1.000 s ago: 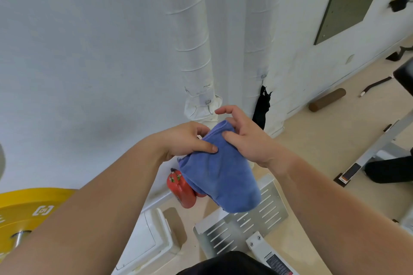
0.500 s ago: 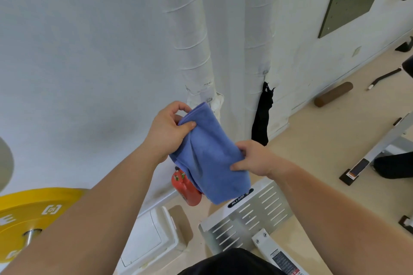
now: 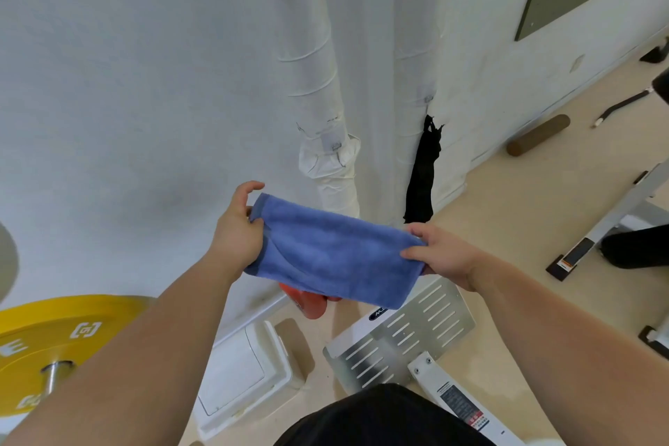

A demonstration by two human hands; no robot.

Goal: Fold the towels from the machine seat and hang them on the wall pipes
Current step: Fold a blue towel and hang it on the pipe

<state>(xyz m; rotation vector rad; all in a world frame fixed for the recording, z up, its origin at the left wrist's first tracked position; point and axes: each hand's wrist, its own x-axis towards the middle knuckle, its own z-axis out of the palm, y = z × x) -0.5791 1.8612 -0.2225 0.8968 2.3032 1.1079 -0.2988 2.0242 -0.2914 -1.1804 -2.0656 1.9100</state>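
A folded blue towel (image 3: pixel 333 253) is stretched sideways in the air between my hands, in front of the wall. My left hand (image 3: pixel 237 232) grips its left end, thumb on top and index finger raised off the cloth. At the towel's right end my right hand (image 3: pixel 440 252) pinches the cloth. Behind the towel stand two white wrapped wall pipes (image 3: pixel 318 83), reaching up out of view. A black cloth (image 3: pixel 421 174) hangs beside the right pipe (image 3: pixel 412 58).
A yellow weight plate (image 3: pixel 54 340) on a bar is at the lower left. A white box (image 3: pixel 246 369) and a slotted metal footplate (image 3: pixel 402 340) lie on the beige floor below. A red object (image 3: pixel 307 302) peeks out under the towel. Machine frames stand at the right.
The towel was bunched between both hands, then hung down from my left hand. My right hand has since pulled its other end out to the right, spreading it level.
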